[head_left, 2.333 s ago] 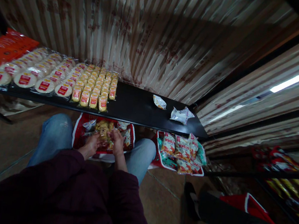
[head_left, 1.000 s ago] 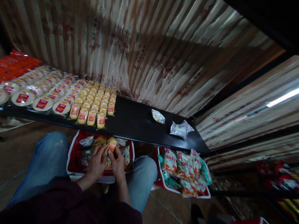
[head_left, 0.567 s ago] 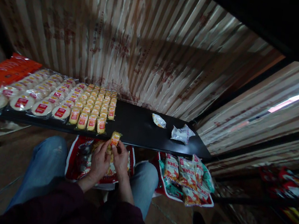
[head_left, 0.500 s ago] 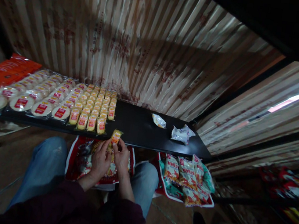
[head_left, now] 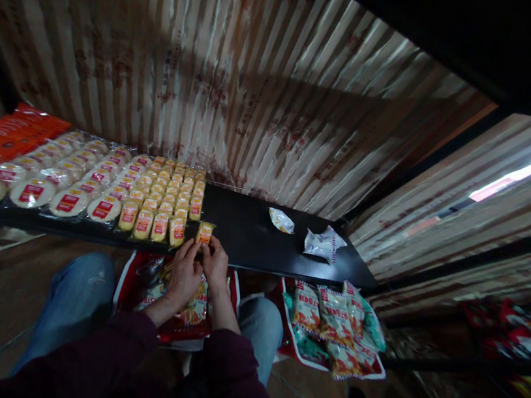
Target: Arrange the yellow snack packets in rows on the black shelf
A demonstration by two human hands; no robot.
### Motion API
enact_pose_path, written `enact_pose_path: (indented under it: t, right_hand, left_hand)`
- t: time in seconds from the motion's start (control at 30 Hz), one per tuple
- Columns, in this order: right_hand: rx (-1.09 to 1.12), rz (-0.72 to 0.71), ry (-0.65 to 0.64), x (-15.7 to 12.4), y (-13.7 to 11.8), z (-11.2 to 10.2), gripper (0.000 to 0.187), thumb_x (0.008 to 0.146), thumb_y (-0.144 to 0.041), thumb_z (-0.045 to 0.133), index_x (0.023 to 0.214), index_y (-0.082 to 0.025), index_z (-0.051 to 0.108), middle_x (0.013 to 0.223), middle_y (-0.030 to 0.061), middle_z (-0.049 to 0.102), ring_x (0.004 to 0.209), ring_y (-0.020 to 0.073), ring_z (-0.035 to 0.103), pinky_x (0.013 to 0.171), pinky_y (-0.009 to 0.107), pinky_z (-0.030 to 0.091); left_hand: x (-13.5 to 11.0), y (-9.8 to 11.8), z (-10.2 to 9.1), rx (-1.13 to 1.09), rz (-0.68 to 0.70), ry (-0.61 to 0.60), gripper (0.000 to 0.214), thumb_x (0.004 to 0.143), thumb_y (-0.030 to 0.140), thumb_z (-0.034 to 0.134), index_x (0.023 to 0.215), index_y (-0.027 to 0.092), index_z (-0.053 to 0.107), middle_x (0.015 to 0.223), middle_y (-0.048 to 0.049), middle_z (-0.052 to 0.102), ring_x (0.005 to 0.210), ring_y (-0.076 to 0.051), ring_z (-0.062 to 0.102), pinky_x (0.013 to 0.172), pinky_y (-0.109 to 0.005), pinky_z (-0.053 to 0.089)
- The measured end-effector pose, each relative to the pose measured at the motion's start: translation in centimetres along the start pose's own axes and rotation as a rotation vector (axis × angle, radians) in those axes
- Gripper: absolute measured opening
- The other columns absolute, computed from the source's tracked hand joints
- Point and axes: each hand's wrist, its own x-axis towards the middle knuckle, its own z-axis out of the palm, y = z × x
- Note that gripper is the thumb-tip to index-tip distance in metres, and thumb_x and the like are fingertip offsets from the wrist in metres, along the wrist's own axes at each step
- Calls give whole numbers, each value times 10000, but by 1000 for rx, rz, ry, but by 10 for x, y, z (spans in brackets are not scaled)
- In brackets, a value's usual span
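Observation:
A small yellow wrapped snack cake (head_left: 204,232) with a red label stands at the front edge of the black shelf (head_left: 244,242), just right of the front row. My right hand (head_left: 215,264) grips its lower right side between thumb and fingers. My left hand (head_left: 185,275) is closed at its lower left, fingertips against the wrapper. Rows of similar small yellow snack cakes (head_left: 159,226) stand to the left. Beyond them lie rows of round, pale wrapped crackers (head_left: 67,201).
Two silvery-white packets (head_left: 281,220) lie on the shelf's right part. Under the shelf are a red-and-white basket of packets (head_left: 122,284) between my knees and another basket (head_left: 287,330) on the right. Orange bags (head_left: 13,130) lie far left; a corrugated wall rises behind.
Both hands have moved slightly up with the snack cake, bringing it from in front of the shelf edge onto the shelf, beside the front row. The view has shifted slightly.

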Motion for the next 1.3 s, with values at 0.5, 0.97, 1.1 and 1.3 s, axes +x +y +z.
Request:
enact_pose_path:
  t: [0.5,0.97,1.1,1.3]
  right_hand:
    - [-92,10,-23,41,12,23,355,813,-245,525,1150,-229,634,1012,25,718,872,159,652,836,263,492]
    - [-206,-33,-100,61,11,32,365,836,-167,489,1171,-236,616,1121,32,671,1001,153,607,901,243,447]
    - [-255,-43,-101,65,15,34,374,842,-169,494,1184,-261,614,1082,29,653,978,147,595,877,230,450]
    - [-251,-50,-125,70,17,33,395,833,-167,505,1204,-243,612,1072,47,636,975,159,586,874,245,460]
  left_hand:
    - [28,-7,12,-222,-82,-138,498,904,327,352,1321,100,501,1435,-161,461,1358,-226,394,1162,-446,262]
    - [50,-6,19,-205,-151,-140,501,894,336,351,1282,88,549,1477,-155,403,1421,-238,274,1185,-417,193]
    - [54,-6,23,-167,-173,-135,506,893,306,333,1282,55,537,1475,-180,396,1422,-248,269,1184,-427,193]
    - [58,-8,25,-183,-172,-136,516,894,327,331,1303,72,516,1478,-169,396,1427,-238,257,1185,-416,184]
